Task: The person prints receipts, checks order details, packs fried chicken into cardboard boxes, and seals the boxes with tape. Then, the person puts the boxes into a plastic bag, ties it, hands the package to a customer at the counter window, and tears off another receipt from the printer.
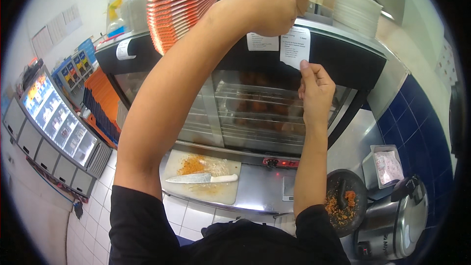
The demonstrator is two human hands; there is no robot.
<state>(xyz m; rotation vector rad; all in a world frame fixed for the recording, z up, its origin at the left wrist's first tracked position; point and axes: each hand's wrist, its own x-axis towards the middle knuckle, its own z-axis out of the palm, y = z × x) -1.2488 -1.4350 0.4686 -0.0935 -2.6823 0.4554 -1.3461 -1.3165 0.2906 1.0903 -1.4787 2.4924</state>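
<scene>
A white paper slip [296,47] hangs from the black top edge of a glass-fronted warming cabinet [255,113]. My right hand [316,91] pinches the slip's lower edge between thumb and fingers. My left hand [267,12] reaches up to the top of the cabinet, fingers curled at the upper edge above the slip; whether it holds anything is hidden. A second, smaller slip [261,41] is stuck beside the first.
A white-handled knife [201,178] lies on a white cutting board [223,194] with orange crumbs. A dark bowl [346,206] of crumbs and a steel cooker [392,225] stand lower right. Orange boxes [181,7] and white plates [355,10] are stacked on top.
</scene>
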